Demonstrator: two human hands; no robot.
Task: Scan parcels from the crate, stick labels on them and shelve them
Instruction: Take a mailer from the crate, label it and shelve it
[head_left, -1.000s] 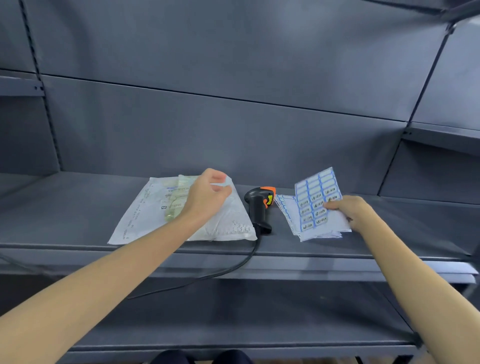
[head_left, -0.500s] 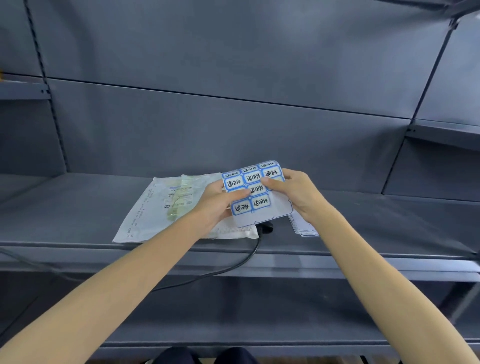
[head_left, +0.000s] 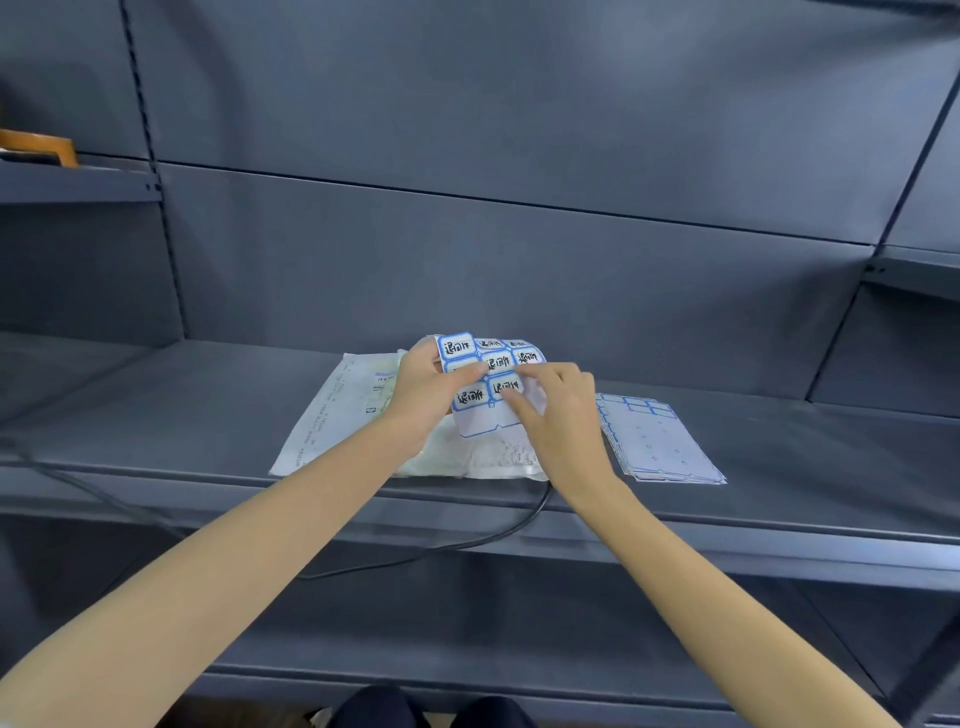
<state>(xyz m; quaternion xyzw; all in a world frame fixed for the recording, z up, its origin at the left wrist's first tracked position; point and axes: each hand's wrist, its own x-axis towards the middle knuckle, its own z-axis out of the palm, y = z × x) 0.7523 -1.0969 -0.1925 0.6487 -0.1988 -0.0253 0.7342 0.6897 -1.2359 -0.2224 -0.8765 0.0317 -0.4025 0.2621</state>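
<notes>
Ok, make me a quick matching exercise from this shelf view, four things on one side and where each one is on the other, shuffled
Things:
1. label sheet
2. parcel
3. stack of used sheets
4. cable

Places:
A. hanging over the shelf's front edge
B. lying flat on the shelf, under the hands
C. held up by the left hand, with the right hand picking at it
D. on the shelf, right of the hands

Pairs: 1-C, 2-B, 3-D, 4-A
</notes>
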